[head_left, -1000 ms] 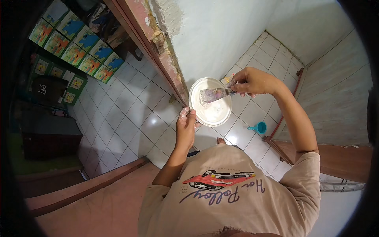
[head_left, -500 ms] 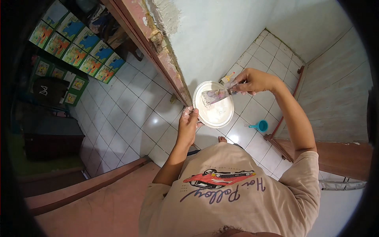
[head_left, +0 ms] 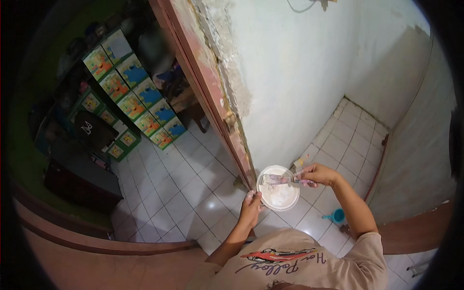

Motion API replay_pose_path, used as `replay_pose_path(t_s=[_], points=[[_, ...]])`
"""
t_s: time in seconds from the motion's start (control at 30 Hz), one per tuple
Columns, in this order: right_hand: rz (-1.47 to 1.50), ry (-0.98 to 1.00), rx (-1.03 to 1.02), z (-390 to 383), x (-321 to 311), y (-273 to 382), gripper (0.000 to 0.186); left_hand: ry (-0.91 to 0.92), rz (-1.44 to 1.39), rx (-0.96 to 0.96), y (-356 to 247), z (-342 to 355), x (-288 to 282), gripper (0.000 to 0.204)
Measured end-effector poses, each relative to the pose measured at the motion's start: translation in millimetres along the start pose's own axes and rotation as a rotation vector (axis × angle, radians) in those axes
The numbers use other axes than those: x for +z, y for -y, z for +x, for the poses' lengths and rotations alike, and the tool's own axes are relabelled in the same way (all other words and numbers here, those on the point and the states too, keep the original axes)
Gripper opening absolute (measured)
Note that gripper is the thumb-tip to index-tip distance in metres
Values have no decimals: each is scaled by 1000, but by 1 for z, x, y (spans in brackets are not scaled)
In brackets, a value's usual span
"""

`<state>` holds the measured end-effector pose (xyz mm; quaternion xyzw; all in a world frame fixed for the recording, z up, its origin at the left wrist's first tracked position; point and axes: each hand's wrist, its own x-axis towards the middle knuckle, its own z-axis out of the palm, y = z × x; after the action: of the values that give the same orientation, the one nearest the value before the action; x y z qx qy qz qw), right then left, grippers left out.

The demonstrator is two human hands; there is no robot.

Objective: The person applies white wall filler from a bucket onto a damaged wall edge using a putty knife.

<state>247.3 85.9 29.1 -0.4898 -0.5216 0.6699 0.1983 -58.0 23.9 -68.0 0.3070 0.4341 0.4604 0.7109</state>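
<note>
The left hand [head_left: 250, 208], curled closed, grips the lower-left edge of a round white lid [head_left: 284, 197] between both hands. A scraper [head_left: 276, 180] reaches over the lid, its handle clasped in the closed right hand [head_left: 316, 175].

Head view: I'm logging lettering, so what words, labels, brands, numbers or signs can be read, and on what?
Tan shirt: large dark script, upside down beside a car print, wording withheld.
Dark object at left: pale emblem, not copied.
Cartoon boxes: any lettering too small.
White container: none visible.
</note>
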Motion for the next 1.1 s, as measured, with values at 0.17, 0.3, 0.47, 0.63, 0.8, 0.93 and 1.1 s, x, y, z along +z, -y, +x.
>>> replay_pose_path(t_s=[0.17,0.3,0.47,0.63,0.8,0.93,1.1], points=[[89,-56,-124,-26,9,41,20,-56,-175,25,-9,-11,4,24],[146,-48,-395,-36,8,84,23,-26,-259,64,-15,-17,0,23],[178,-174,-723,-48,31,168,24,-42,-310,81,-22,-30,-10,22],[67,-297,-1020,-30,27,232,22,-108,-308,125,-18,-41,-25,24],[-439,-608,-1366,-7,4,275,30,-123,-387,208,-24,-57,-24,20],[-629,-718,-1425,2,-13,295,30,-161,-378,249,-18,-65,-29,27],[-1004,-958,-1627,16,-36,316,35,-295,-398,238,-18,-73,-13,25]])
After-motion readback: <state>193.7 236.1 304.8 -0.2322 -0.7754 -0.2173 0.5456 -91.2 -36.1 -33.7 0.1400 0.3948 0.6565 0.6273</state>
